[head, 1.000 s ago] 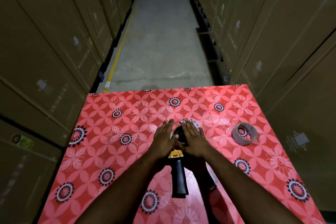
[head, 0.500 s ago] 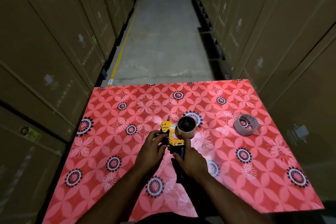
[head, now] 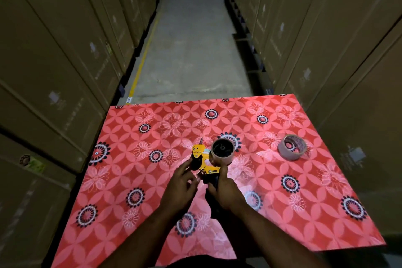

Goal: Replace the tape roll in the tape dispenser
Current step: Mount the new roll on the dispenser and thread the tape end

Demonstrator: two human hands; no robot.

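Note:
A yellow and black tape dispenser [head: 203, 159] lies on the red flowered table [head: 134, 176], its black handle pointing toward me. A tape roll [head: 222, 152] sits on its spindle, open side up. My right hand [head: 226, 191] is wrapped around the handle, with the thumb up near the roll. My left hand [head: 181, 185] touches the dispenser's front roller part with its fingertips, fingers curled. A second tape roll [head: 292, 147] lies by itself to the right on the table.
Tall stacks of cardboard boxes [head: 54, 67] wall in both sides of a narrow concrete aisle [head: 191, 50] beyond the table's far edge. A yellow floor line [head: 141, 65] runs along the left side.
Both hands slid back from covering the roll to the handle and front of the dispenser. The roll on the spindle is now uncovered. The view shifted slightly.

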